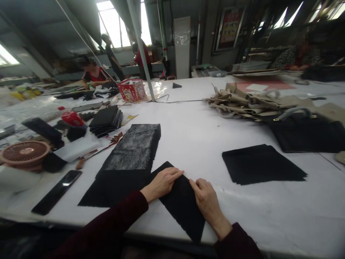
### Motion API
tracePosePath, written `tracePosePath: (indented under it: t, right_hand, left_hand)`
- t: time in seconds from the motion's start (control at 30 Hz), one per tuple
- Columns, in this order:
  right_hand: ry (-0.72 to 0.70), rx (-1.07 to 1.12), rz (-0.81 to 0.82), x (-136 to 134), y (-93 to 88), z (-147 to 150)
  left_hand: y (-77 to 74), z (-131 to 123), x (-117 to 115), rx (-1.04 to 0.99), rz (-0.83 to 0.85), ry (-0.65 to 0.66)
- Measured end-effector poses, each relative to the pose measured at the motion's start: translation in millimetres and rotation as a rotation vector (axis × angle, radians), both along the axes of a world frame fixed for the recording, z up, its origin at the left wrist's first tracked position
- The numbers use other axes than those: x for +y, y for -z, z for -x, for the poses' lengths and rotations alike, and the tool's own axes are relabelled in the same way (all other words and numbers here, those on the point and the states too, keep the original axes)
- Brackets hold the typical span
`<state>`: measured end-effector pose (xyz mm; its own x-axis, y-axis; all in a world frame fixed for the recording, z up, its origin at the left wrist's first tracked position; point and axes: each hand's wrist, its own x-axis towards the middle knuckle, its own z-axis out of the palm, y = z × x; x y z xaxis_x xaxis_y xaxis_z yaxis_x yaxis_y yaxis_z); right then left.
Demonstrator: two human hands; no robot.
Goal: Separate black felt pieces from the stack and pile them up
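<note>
A black sheet (184, 207) lies at an angle on the white table, near its front edge. My left hand (164, 181) rests on the upper part of the sheet, fingers together and pointing right along its edge. At the sheet's right edge, my right hand (206, 199) has its thumb and fingers pinched on the border. Left of my hands is a stack of black pieces (115, 183) with a grey speckled piece (132, 147) on top. Another stack of black sheets (262, 163) lies to the right.
A dark phone (57, 192), a pink fan (25, 153) and folded black pieces (106, 118) are on the left. Tan material (242, 100) and a black bag (307, 133) lie at the right. A pole (144, 57) rises beyond a red box (131, 90). Several people are farther back.
</note>
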<state>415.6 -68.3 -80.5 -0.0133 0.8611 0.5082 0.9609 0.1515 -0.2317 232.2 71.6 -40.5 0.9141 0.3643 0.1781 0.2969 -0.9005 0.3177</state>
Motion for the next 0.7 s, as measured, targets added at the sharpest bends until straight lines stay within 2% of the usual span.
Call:
tracePosePath:
  t: [0.37,0.7]
  right_hand:
    - [0.016,-0.060,0.049,-1.8,-6.8,2.3]
    - [0.024,-0.100,0.111,-5.4,-8.3,3.2]
  left_hand:
    - [0.7,-2.2,-0.4,0.053,-0.109,0.077]
    - [-10.9,-11.7,-11.9,0.236,-0.281,0.142]
